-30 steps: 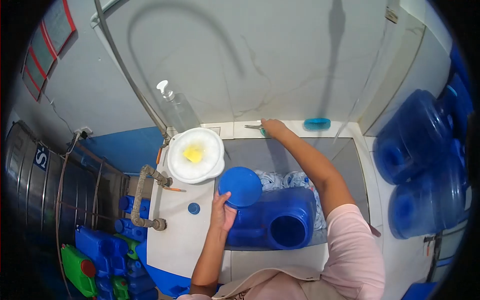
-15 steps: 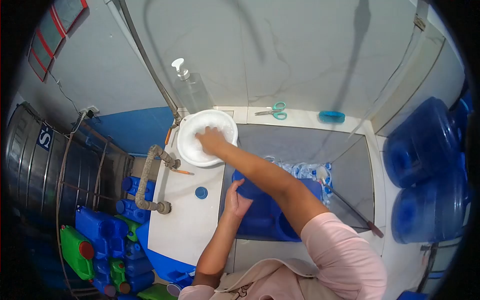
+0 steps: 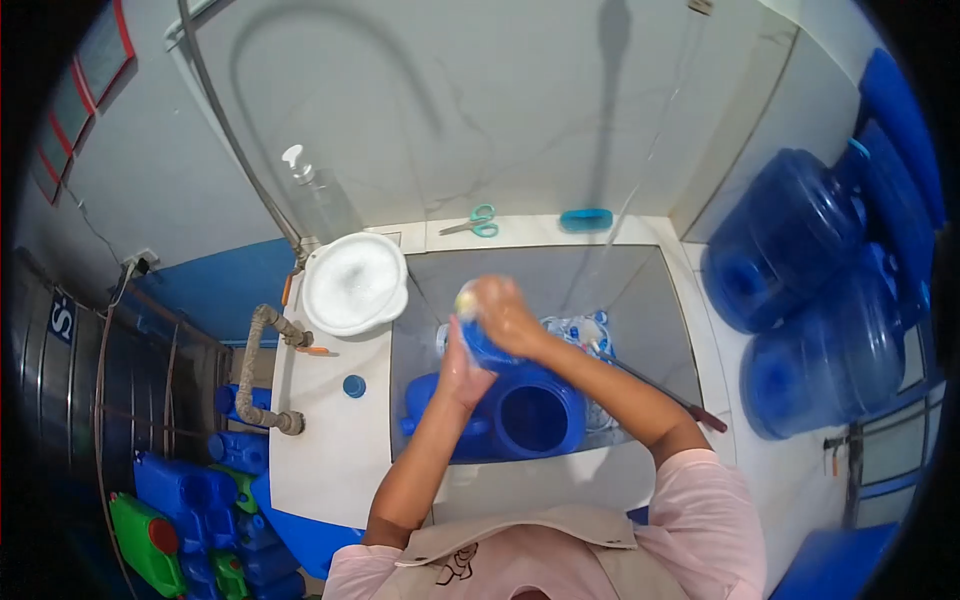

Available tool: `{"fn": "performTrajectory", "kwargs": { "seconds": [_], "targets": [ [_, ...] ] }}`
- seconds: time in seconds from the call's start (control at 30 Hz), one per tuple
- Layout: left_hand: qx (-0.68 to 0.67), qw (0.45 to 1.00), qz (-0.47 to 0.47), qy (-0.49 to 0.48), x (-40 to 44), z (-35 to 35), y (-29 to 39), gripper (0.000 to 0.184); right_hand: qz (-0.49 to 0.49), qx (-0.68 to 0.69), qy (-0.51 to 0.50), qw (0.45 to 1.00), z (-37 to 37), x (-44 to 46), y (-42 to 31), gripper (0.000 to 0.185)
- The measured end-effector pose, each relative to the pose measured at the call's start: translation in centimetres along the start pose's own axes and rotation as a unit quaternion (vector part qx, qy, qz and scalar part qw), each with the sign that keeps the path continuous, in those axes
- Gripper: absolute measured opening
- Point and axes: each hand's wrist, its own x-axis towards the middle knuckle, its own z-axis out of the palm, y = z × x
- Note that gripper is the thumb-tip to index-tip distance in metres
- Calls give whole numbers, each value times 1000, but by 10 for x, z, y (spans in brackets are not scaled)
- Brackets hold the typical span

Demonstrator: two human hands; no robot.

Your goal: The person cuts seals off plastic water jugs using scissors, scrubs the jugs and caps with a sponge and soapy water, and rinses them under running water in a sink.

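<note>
Over the sink, my left hand (image 3: 463,365) grips the round blue lid (image 3: 482,343) from its left side. My right hand (image 3: 502,312), slightly blurred, presses the yellow sponge (image 3: 466,302) against the lid; only a bit of the sponge shows. Just below them a blue jug (image 3: 540,415) lies in the sink with its wide round mouth facing up. A white basin (image 3: 357,284) of suds stands on the counter at the left. Scissors with teal handles (image 3: 483,221) and a teal brush (image 3: 586,220) lie on the back ledge.
Clear plastic pieces and a long-handled brush (image 3: 672,393) are in the sink. A pump bottle (image 3: 325,200), pipe (image 3: 257,370) and small blue cap (image 3: 354,386) are at the left. Large blue water bottles (image 3: 785,240) stand right; blue and green jugs (image 3: 190,495) sit lower left.
My right hand went from the scissors to the basin, then to the lid with the sponge, which has left the basin. The lid is now held between both hands. The view has shifted.
</note>
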Motion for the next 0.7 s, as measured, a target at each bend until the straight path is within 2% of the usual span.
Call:
{"fn": "performTrajectory", "kwargs": {
  "seconds": [0.03,0.07,0.13,0.17,0.2,0.27,0.3,0.33,0.37,0.4,0.43,0.47,0.53,0.57,0.6,0.63,0.67,0.7],
  "targets": [
    [-15,1000,7,18,4,3,8,59,59,4,57,997,-6,-2,8,36],
    [-9,1000,6,15,4,5,18,59,60,4,64,996,-3,-10,4,36],
    [41,997,60,-11,6,8,30,58,-22,-1,73,997,1,-27,-15,35],
    [43,997,57,-10,5,9,22,58,-57,37,98,993,3,-29,-30,34],
    [41,998,52,0,5,10,9,59,-53,39,101,993,8,-25,-32,34],
    [39,998,44,15,7,13,-10,60,-11,-54,96,994,7,-4,-20,39],
    [42,997,-2,63,-7,35,-5,59,59,-83,89,991,-9,6,-15,32],
    [43,997,-2,63,-13,37,-2,59,60,-83,90,991,-15,5,-5,32],
    [50,998,-7,46,-19,37,5,57,164,64,66,982,-24,3,5,32],
    [56,998,-10,29,-22,35,14,56,261,207,37,942,-27,1,15,35],
    [67,998,0,-1,-17,24,20,56,276,285,39,917,-26,2,20,40],
    [65,998,0,0,-11,13,21,56,276,285,37,917,-21,-4,22,40],
    [124,985,10,120,1,0,22,55,304,436,181,827,-36,-10,-10,37],
    [173,976,82,106,24,-38,14,59,303,436,179,828,-45,-9,-20,37],
    [172,976,83,106,16,-25,11,59,305,371,204,853,-53,-8,-29,36],
    [170,972,55,153,0,2,7,62,305,305,229,873,-58,-7,-36,35],
    [170,965,27,198,-9,23,6,65,305,304,231,872,-55,-9,-46,35],
    [172,965,27,197,-11,30,9,65,285,245,212,902,-47,-14,-59,33]
  ]
}}
